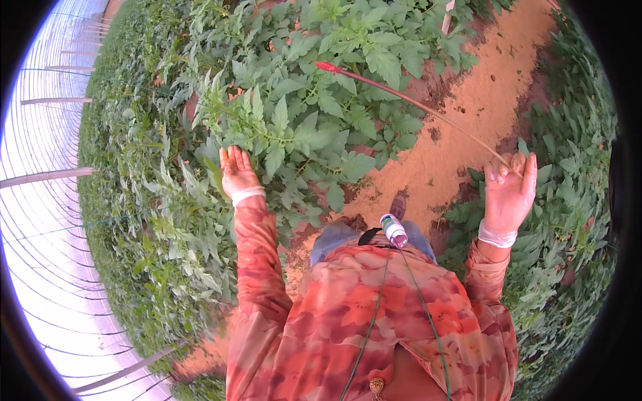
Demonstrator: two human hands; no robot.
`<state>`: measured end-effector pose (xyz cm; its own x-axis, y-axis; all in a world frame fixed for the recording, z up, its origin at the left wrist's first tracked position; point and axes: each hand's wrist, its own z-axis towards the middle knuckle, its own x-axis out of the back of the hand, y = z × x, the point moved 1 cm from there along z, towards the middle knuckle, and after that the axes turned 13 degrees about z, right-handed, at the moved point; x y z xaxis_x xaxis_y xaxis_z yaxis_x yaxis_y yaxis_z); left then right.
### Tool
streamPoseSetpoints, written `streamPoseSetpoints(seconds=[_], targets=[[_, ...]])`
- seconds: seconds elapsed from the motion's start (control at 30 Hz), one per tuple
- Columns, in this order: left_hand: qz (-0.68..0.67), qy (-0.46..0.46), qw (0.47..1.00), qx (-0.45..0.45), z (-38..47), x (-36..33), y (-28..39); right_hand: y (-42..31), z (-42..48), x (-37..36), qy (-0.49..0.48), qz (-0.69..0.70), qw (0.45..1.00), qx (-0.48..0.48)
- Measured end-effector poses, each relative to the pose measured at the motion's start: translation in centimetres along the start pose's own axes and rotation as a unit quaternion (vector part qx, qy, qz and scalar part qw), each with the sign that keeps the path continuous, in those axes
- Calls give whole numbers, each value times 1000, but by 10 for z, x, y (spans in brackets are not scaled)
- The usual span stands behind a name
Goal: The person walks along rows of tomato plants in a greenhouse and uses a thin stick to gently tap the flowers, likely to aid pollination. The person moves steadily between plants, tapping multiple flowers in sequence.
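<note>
My left hand (237, 173), palm up with the fingers straight, is at the leaves of a tomato plant (281, 130) and holds nothing that I can see. Out to the right, my right hand (509, 183) pinches the end of a thin stick (426, 108). The stick slants up and left across the path, and its red tip (328, 67) is over the tomato leaves. A small open bottle (393, 230) with a coloured label hangs at my waist from a green cord (373, 321) round my neck.
Dense tomato rows stand on both sides of a sandy path (481, 95). A wooden stake (448, 17) rises at the top. Greenhouse film with curved ribs and a wooden pole (47, 176) lies along the left. Thin green strings cross the left row.
</note>
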<state>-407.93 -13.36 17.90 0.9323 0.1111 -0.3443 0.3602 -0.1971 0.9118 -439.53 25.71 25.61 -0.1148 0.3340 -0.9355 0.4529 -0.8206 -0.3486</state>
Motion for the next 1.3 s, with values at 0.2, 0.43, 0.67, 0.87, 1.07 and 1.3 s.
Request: streamPoseSetpoints(seconds=[0.2, 0.43, 0.67, 0.87, 1.07, 1.3], targets=[[149, 51, 970, -188, 85, -8, -36, -27, 1, 2, -11, -8, 1000, -3], [230, 5, 969, 91, 136, 6, -57, -40, 4, -8, 10, -45, 999, 5], [488, -100, 867, 27, 201, -15, -106, -49, 16, -15, -31, -63, 997, 18], [412, -173, 894, -18, 204, -19, -132, -51, 36, -32, -47, -83, 995, 41], [330, -226, 917, -4, 200, 3, -134, -46, 67, -44, -50, -99, 992, 58], [234, -259, 937, 8, 216, 54, -144, -31, 95, -55, -16, -110, 991, 75]])
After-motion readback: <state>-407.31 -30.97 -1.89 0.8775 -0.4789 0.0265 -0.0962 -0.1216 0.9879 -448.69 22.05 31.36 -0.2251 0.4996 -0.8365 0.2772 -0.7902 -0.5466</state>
